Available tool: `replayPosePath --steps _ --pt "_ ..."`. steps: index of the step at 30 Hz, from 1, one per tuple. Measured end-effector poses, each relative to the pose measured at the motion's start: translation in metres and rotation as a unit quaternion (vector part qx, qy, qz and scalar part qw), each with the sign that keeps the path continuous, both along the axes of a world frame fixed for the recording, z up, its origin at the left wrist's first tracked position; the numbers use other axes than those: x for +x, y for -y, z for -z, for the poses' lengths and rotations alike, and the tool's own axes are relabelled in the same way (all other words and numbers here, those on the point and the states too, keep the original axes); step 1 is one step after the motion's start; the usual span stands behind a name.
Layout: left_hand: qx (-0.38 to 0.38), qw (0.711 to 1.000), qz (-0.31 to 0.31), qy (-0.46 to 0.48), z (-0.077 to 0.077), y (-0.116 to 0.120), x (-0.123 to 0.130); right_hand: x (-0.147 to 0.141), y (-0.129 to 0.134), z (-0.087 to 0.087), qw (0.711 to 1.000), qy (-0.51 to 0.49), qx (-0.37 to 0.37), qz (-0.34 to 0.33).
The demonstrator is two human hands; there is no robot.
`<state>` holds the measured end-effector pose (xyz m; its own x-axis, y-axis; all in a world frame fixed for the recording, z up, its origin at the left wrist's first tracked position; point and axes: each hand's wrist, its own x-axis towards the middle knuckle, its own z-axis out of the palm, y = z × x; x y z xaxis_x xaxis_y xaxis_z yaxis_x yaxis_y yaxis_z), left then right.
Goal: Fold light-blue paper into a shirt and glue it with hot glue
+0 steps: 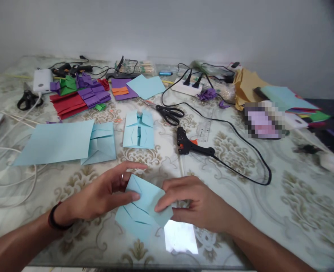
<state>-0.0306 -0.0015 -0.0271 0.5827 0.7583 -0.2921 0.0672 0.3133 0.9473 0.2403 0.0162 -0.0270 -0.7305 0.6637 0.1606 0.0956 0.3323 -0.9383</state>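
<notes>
Between my two hands is a folded sheet of light blue paper [144, 211], tilted above the table near its front edge, with crease lines and flaps showing. My left hand [104, 192] grips its upper left part, thumb on top and the index finger stretched out past it. On the right side, my right hand [189, 200] pinches the paper between thumb and fingers; some fingertips are hidden behind it. Just beyond lies a folded light blue paper piece [139, 130] with slits. A flat blue sheet [59, 141] overlaps another folded blue piece [103, 145] at the left.
A black glue gun [194, 145] lies right of centre, its cord looping right. Behind it are scissors [169, 113], a clear ruler [205, 128] and a white power strip [186, 87]. Folded purple [95, 94] and red papers [67, 104] pile at back left; brown paper [246, 87] stands back right.
</notes>
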Motion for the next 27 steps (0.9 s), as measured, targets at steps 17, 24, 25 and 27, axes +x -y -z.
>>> replayPosePath --steps 17,24,25,27 --pt "0.188 0.972 0.086 -0.109 -0.002 0.002 0.004 -0.003 -0.002 0.007 0.994 0.003 -0.049 -0.101" --pt "0.281 0.946 0.046 -0.158 0.002 0.007 0.01 -0.009 0.002 0.006 0.996 0.091 -0.007 -0.021" --pt "0.282 0.945 0.044 -0.157 0.003 0.008 0.01 -0.009 0.003 0.005 0.995 0.095 -0.009 -0.011" --pt "0.281 0.946 0.043 -0.158 0.002 0.008 0.01 -0.011 0.004 0.004 0.994 0.102 -0.028 0.015"
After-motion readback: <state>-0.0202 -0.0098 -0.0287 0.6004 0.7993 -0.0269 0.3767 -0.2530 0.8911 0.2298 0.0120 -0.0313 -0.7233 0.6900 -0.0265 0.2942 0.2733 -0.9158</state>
